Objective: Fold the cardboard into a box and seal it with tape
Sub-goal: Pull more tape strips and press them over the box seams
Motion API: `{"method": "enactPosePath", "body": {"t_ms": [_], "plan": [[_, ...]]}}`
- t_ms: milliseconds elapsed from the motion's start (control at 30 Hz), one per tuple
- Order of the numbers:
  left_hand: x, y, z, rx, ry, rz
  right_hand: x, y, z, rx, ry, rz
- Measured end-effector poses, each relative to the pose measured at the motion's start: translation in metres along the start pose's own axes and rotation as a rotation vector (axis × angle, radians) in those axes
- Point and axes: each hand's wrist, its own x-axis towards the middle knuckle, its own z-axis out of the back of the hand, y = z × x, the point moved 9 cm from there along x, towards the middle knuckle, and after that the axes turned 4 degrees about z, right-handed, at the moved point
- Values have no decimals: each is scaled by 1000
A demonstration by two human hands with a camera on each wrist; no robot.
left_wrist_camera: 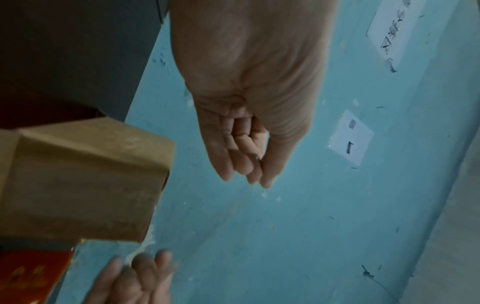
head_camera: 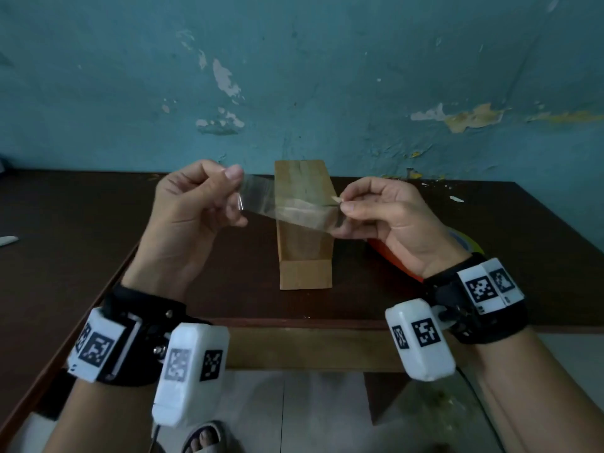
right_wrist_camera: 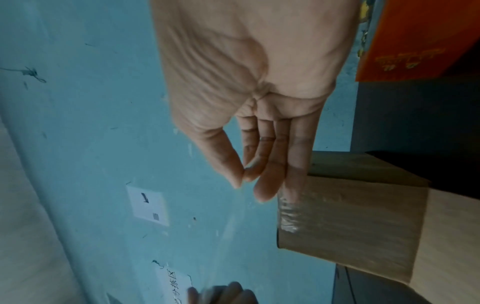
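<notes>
- Both my hands up front: left hand (head_camera: 192,204) and right hand (head_camera: 376,210) each pinch one end of a clear tape strip (head_camera: 287,204), stretched above the box (head_camera: 304,230).
- Box stands mid-table (head_camera: 81,223), toward the back edge.
- Risk: slack tape curls, sticks to itself or my fingers.
- Open tabletop left; orange object (head_camera: 392,259) crowds the right.

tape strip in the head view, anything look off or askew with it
Yes. The clear tape strip pinched between the left hand and right hand hangs slanted and looks slightly twisted above the cardboard box, not square to it.
</notes>
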Motion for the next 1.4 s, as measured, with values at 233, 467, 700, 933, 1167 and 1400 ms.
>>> {"method": "enactPosePath", "body": {"t_ms": [233,467,700,933,1167,1400], "plan": [[-1,8,17,180,-97,32,3,7,12,65,-126,23],[4,16,23,238,-123,60,7,3,31,-176,-249,-10],[10,19,16,155,-140,106,11,14,37,-116,-271,18],[13,29,15,202,-168,178,16,14,47,-45,-290,-21],[14,31,25,250,-187,193,17,3,47,-88,-305,-79],[15,40,28,254,-186,221,13,2,48,-87,-364,-70]]}}
